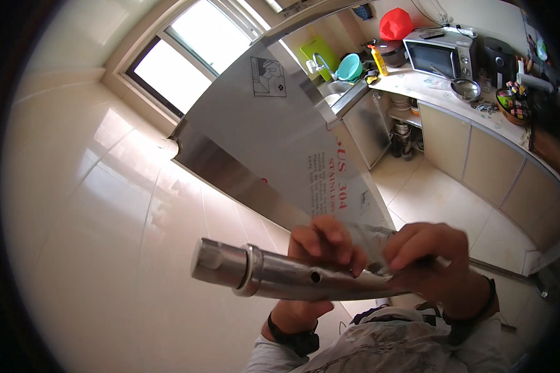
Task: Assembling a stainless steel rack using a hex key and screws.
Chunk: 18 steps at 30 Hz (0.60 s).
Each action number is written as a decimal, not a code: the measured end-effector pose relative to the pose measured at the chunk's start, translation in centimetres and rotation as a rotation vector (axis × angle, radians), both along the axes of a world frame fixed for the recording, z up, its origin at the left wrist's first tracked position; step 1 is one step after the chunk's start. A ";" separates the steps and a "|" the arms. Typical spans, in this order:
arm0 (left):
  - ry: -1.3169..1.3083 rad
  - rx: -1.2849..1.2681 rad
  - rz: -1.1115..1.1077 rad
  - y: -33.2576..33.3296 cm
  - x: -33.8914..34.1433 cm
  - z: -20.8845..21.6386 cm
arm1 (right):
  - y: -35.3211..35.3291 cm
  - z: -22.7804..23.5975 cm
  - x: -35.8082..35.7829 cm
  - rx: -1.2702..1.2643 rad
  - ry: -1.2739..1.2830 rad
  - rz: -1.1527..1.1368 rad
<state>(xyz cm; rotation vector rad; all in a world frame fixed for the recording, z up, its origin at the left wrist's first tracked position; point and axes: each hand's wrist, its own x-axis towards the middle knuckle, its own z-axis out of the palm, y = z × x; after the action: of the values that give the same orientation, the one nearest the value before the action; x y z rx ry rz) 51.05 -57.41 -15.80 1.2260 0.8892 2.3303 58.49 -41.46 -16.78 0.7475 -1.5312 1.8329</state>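
Note:
A stainless steel tube [280, 273] lies slantwise in front of me, with a collar and a narrower plug at its left end and a round hole in its side. My left hand [320, 248] is wrapped around the tube's middle, thumb below and fingers above. My right hand [432, 255] is closed at the tube's right part, its bent fingers on a crumpled clear plastic bag [368, 238]. The bag lies between the two hands, just above the tube; what is in it I cannot make out. Beyond my hands, a large stainless steel panel [230, 112] with printed film stands tilted.
A tiled wall [106, 230] runs along the left, below a window [193, 50]. At the back right, a counter [429, 93] carries a microwave [438, 53], a metal pan [465, 90] and a basket [513, 112]. A teal basin [350, 66] sits by the sink.

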 end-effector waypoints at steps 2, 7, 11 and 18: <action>0.093 0.068 -0.086 0.2 -1.9 -1.3 | 0.9 -0.1 0.0 -0.168 -0.093 0.162; 0.099 0.075 0.017 0.0 -2.8 -3.0 | 2.0 1.4 -0.7 -0.105 -0.164 0.456; 0.008 0.084 -0.054 0.2 -2.5 -3.0 | 1.6 2.7 -1.2 -0.132 -0.317 0.572; 0.022 0.080 -0.010 0.4 -2.5 -2.6 | 1.6 3.2 -1.6 -0.150 -0.408 0.550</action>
<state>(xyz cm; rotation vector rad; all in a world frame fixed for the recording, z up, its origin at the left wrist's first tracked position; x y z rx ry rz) 48.51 -57.01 -18.42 1.2868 0.8014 2.3699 56.86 -39.82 -13.59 0.8128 -1.4985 2.6092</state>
